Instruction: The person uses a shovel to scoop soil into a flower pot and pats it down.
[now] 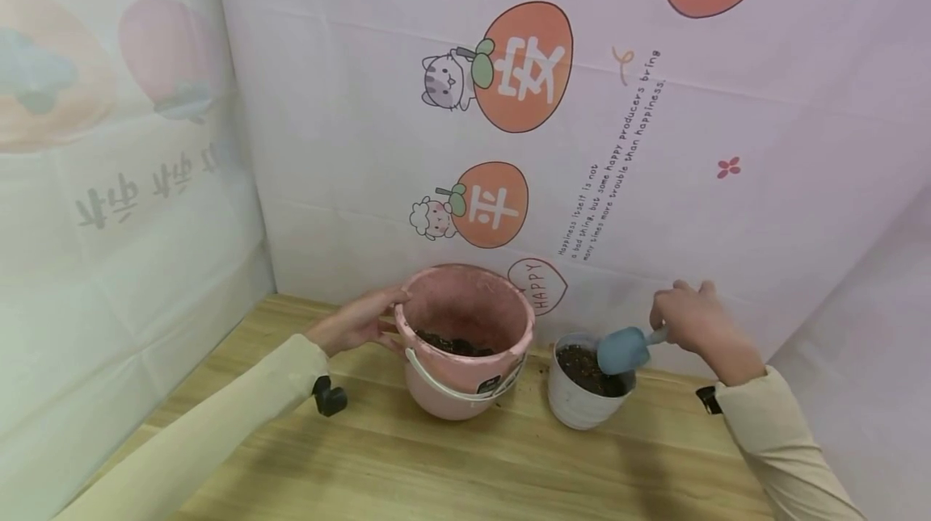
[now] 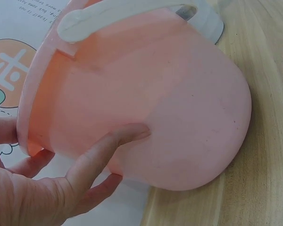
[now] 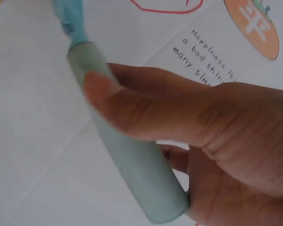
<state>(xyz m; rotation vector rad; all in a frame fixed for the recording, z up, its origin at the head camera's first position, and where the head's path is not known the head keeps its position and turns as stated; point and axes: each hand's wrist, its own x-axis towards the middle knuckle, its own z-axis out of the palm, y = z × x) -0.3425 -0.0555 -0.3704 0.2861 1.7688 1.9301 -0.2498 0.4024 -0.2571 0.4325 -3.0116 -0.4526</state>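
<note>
A pink bucket [image 1: 465,388] with a white handle stands on the wooden table, dark soil showing inside it. My left hand [image 1: 364,319] grips the bucket's rim from the left; in the left wrist view, the thumb is at the rim and other fingers lie against the outer wall. To the right, a white pot [image 1: 582,408] holds dark soil [image 1: 582,363]. My right hand [image 1: 694,317] pinches the pale green handle [image 3: 127,141] of a small blue garden trowel [image 1: 624,350]. The trowel's blade is over the pot's right rim; whether it touches the soil I cannot tell.
A white printed sheet [image 1: 349,141] forms the wall right behind the bucket and pot. More sheeting hangs at the left and right sides. The wooden table [image 1: 407,472] extends in front, with a few soil crumbs between the two containers.
</note>
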